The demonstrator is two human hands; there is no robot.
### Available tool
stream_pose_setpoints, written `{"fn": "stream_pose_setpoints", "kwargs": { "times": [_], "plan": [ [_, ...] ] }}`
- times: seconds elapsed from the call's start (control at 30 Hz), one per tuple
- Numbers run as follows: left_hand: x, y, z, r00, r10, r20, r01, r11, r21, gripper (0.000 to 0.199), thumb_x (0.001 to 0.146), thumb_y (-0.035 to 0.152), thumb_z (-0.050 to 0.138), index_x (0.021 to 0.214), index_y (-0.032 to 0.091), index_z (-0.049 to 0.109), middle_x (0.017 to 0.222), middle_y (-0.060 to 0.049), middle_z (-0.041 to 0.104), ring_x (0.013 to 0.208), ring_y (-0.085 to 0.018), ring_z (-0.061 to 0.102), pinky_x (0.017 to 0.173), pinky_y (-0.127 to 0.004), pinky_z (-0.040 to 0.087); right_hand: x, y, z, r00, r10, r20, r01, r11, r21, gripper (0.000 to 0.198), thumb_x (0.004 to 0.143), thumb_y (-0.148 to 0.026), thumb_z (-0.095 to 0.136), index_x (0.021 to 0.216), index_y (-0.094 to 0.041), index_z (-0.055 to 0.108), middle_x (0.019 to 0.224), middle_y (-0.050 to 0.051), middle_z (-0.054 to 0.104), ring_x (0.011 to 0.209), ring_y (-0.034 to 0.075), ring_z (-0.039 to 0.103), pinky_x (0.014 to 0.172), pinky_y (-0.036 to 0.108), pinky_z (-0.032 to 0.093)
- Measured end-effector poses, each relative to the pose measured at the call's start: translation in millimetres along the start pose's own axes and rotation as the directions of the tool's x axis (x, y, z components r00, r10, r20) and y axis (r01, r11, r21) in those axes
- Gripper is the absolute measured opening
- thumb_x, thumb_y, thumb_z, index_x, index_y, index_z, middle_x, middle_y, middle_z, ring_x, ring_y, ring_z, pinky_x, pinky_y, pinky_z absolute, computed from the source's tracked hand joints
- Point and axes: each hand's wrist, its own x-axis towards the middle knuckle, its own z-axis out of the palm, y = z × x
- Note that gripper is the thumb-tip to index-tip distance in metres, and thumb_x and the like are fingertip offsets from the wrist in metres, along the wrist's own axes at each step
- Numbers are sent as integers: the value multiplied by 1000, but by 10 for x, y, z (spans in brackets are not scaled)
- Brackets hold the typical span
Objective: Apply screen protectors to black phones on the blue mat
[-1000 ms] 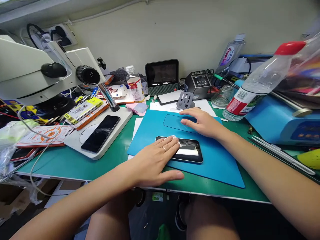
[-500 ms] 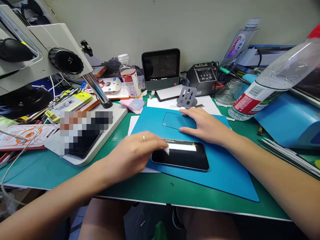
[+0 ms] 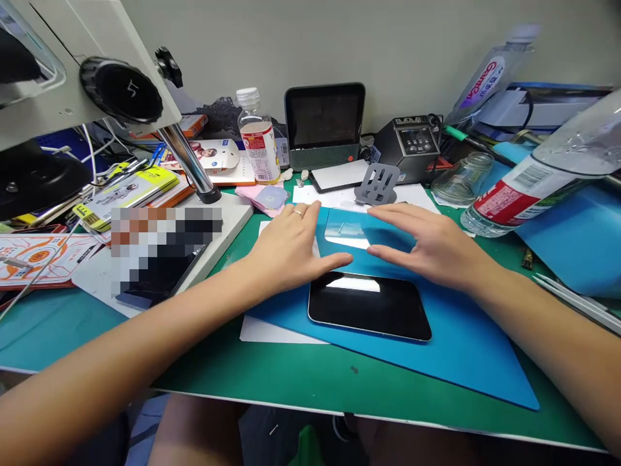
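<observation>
A smartphone (image 3: pixel 369 307) lies with its black, glossy screen up on a blue mat (image 3: pixel 466 349). Just beyond it is a clear glass screen protector (image 3: pixel 347 228), catching a white reflection. My right hand (image 3: pixel 431 246) has its thumb and forefinger at the protector's right end, on opposite long edges; whether the glass is raised off the mat I cannot tell. On the protector's left side, my left hand (image 3: pixel 291 249) is spread, fingers forward and thumb pointing right above the phone's top edge. Nothing shows in it.
A microscope stand (image 3: pixel 130 90) rises at the left, another phone (image 3: pixel 165 272) on its base. Behind the mat are a grey phone holder (image 3: pixel 377 184), a small display (image 3: pixel 325 116) and a drink bottle (image 3: pixel 259 145). A large bottle (image 3: pixel 528 181) leans at the right.
My left hand has gone from wiping height over the phone, with a small white wipe, to beside the protector; the wipe is out of sight. The protector now reflects white light. The view has shifted.
</observation>
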Motion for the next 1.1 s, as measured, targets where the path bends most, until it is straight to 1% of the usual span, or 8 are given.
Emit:
{"fn": "stream_pose_setpoints", "kwargs": {
  "times": [0.07,0.13,0.27,0.4,0.6,0.83,1.0,1.1],
  "plan": [
    [78,-24,55,1000,-20,20,19,999,26,105,78,77,63,146,0,40,134,-25,58,124,-38,53,101,-48,44,-13,2,-3,1000,-25,-8,25,1000,-8,49,91,-41,64,134,-17,64,131,15,69,119,32,66,102,50,54],
    [102,-43,100,1000,9,-1,-9,1000,22,106,76,79,63,146,1,41,134,-23,58,124,-36,52,103,-46,43,-25,2,-6,999,-48,-15,48,999,1,48,90,-39,66,133,-18,65,131,14,69,119,32,66,102,48,55],
    [36,-88,117,997,67,-27,-65,997,40,98,81,80,56,142,4,47,135,-21,59,122,-35,52,107,-46,40,-36,-21,-17,994,-96,-43,98,994,43,38,88,-37,69,123,-21,72,132,11,70,117,31,68,102,47,56],
    [-15,-109,98,998,55,-28,-54,997,55,92,86,81,44,140,6,50,132,-20,61,120,-36,53,106,-49,39,-36,-64,-41,992,-111,-61,115,991,66,30,87,-37,71,115,-25,76,132,8,70,116,30,69,104,49,55],
    [-36,-74,151,998,49,-50,-51,998,-34,91,81,81,54,138,9,46,121,-18,65,116,-36,54,99,-48,42,-28,-119,-79,997,-63,-35,66,995,81,29,86,-41,71,113,-29,76,136,6,68,121,32,66,106,56,52],
    [-39,-83,109,986,112,-123,-121,990,-68,71,84,71,61,126,14,50,114,-13,66,106,-31,57,93,-43,43,-30,-129,-94,989,-140,-37,142,988,66,32,89,-40,68,117,-26,73,145,8,60,126,33,62,108,53,50],
    [-17,-99,51,991,42,-125,-62,985,-158,59,87,70,58,114,17,53,109,-10,67,103,-29,58,91,-41,43,-16,-86,-121,989,-131,-64,135,989,67,56,82,-53,72,133,-29,64,150,9,55,133,38,55,110,59,45],
    [-8,-103,41,995,-45,-93,26,979,-202,56,88,70,55,110,18,54,106,-9,67,101,-28,59,89,-42,44,-7,-36,-122,992,-106,-71,109,994,32,54,84,-51,72,133,-30,63,149,9,56,132,37,55,109,59,46]
  ]
}}
